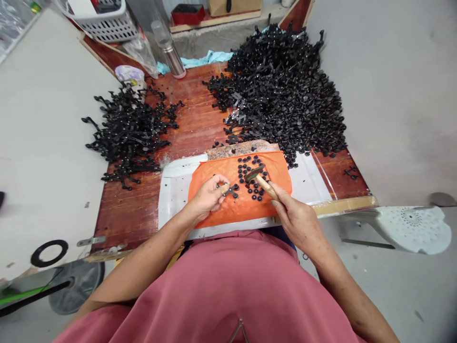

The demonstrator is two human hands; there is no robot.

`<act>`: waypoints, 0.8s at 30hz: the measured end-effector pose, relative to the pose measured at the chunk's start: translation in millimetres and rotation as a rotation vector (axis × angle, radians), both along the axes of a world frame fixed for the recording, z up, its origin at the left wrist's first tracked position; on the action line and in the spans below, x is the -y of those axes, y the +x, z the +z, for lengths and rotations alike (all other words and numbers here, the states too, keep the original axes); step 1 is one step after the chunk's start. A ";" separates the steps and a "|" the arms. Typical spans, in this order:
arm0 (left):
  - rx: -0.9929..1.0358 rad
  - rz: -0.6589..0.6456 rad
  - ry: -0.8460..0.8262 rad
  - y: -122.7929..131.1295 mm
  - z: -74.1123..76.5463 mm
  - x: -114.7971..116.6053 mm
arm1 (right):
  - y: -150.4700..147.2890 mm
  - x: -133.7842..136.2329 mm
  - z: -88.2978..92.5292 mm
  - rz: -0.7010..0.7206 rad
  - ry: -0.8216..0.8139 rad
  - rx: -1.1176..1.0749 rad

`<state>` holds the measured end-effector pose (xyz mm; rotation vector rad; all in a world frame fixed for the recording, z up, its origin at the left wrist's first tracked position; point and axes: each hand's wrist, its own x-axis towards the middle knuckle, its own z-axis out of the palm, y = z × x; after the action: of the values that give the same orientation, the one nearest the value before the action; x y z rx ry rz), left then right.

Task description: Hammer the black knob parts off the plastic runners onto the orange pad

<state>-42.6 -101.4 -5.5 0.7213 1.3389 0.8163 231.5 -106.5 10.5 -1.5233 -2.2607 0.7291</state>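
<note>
On the orange cloth [214, 214], my left hand [210, 193] pinches a small black branched part [233, 190] with round ends. My right hand [296, 214] is wrapped round the wooden handle of a hammer [267, 186]. The dark hammer head hovers over or rests among several small round black caps [244, 167] spread on the cloth; I cannot tell which. The black part lies a little left of the hammer head.
A large heap of black parts [285, 90] covers the table's back right. A smaller pile [130, 128] sits at the left. Behind stand a steel flask [174, 59] and a white basket [107, 26]. A white stool [414, 226] is at the right.
</note>
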 end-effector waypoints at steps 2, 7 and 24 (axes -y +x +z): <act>0.100 0.019 -0.005 -4.1 4.7 1.5 | -4.9 -1.4 0.9 -0.035 -0.061 -0.098; 0.333 -0.009 -0.071 -4.3 21.9 10.6 | -34.3 -11.7 3.8 -0.075 -0.222 -0.442; -0.050 0.097 0.193 -2.7 24.0 41.6 | -92.6 -21.2 0.7 0.074 -0.239 -0.460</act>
<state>-45.3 -143.1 18.5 0.8372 1.3604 1.0214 138.9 -85.3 11.2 -1.2090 -1.9416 1.2639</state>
